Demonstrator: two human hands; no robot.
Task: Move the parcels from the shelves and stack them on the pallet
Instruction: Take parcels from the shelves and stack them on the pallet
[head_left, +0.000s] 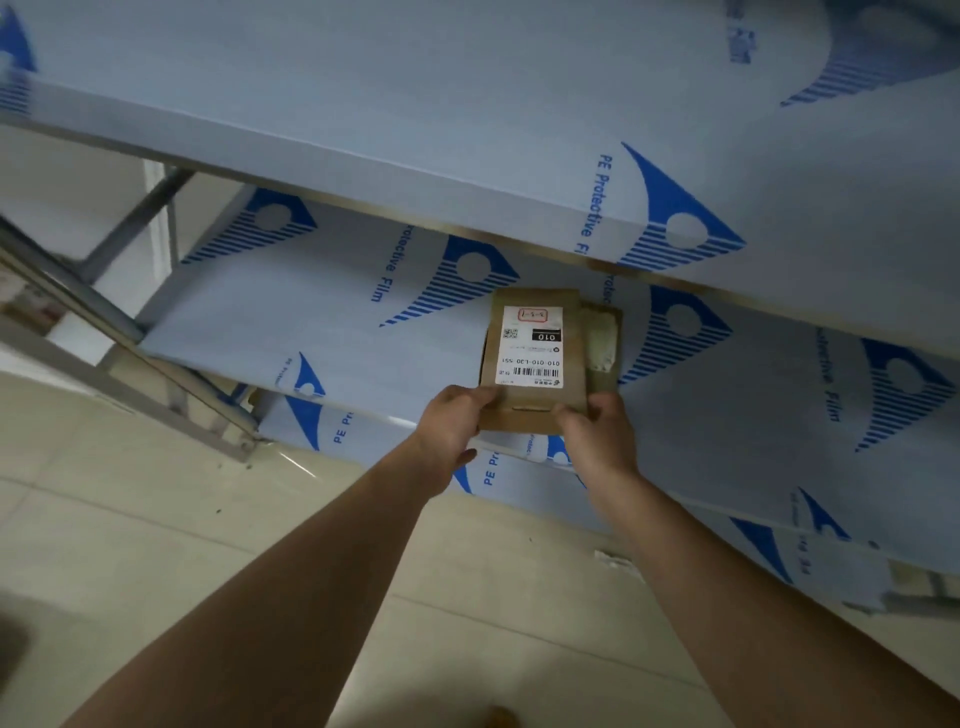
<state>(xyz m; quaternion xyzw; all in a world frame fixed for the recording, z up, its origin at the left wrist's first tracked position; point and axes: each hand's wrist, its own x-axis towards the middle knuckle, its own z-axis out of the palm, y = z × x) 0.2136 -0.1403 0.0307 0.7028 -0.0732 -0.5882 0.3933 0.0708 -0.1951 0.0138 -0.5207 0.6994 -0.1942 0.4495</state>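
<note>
Facing film-covered shelves (332, 291), you have one brown parcel (540, 353) at the middle shelf's front edge. Left hand (452, 421) and right hand (597, 431) each grip its near corners. Pallet unseen; stacking evidently remains.

pale tiled floor (156, 545), perhaps slightly scuffed

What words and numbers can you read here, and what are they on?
"PE Protective Film", in blue, on the film over the top shelf.
"otective Film", start hidden, on the middle shelf.
"010", white on black, upside down, on the white label of the brown parcel.
"010-010-L30 551", upside down, on the same label.
The red-boxed handwriting, barcode digits and small print on the label are too small to read.
</note>
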